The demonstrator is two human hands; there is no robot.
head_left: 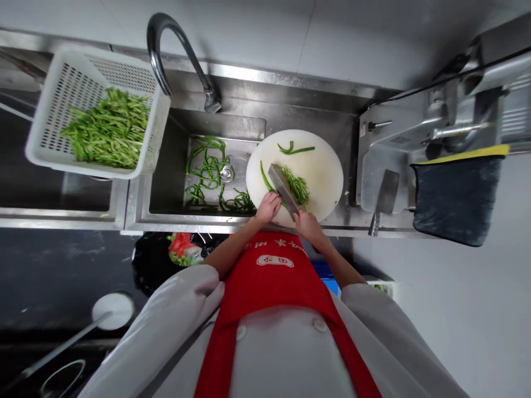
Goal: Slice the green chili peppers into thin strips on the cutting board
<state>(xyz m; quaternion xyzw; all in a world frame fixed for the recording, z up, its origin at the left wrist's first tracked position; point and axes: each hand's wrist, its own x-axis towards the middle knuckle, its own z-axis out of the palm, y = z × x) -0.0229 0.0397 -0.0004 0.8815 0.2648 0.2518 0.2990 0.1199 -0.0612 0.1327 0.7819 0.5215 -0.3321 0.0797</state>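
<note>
On the round white cutting board, my right hand is wrapped round the handle of a knife. Its broad blade points away and to the left. My left hand is closed on a long green pepper, just left of the blade, and its fingertips are partly hidden. Sliced green strips lie against the blade's right side. Near the board's far edge are a few whole green peppers.
Several long green peppers lie in the sink left of the board, below a curved faucet. A white basket of cut strips stands farther left. At right are a cleaver, a slicing machine and a dark cloth.
</note>
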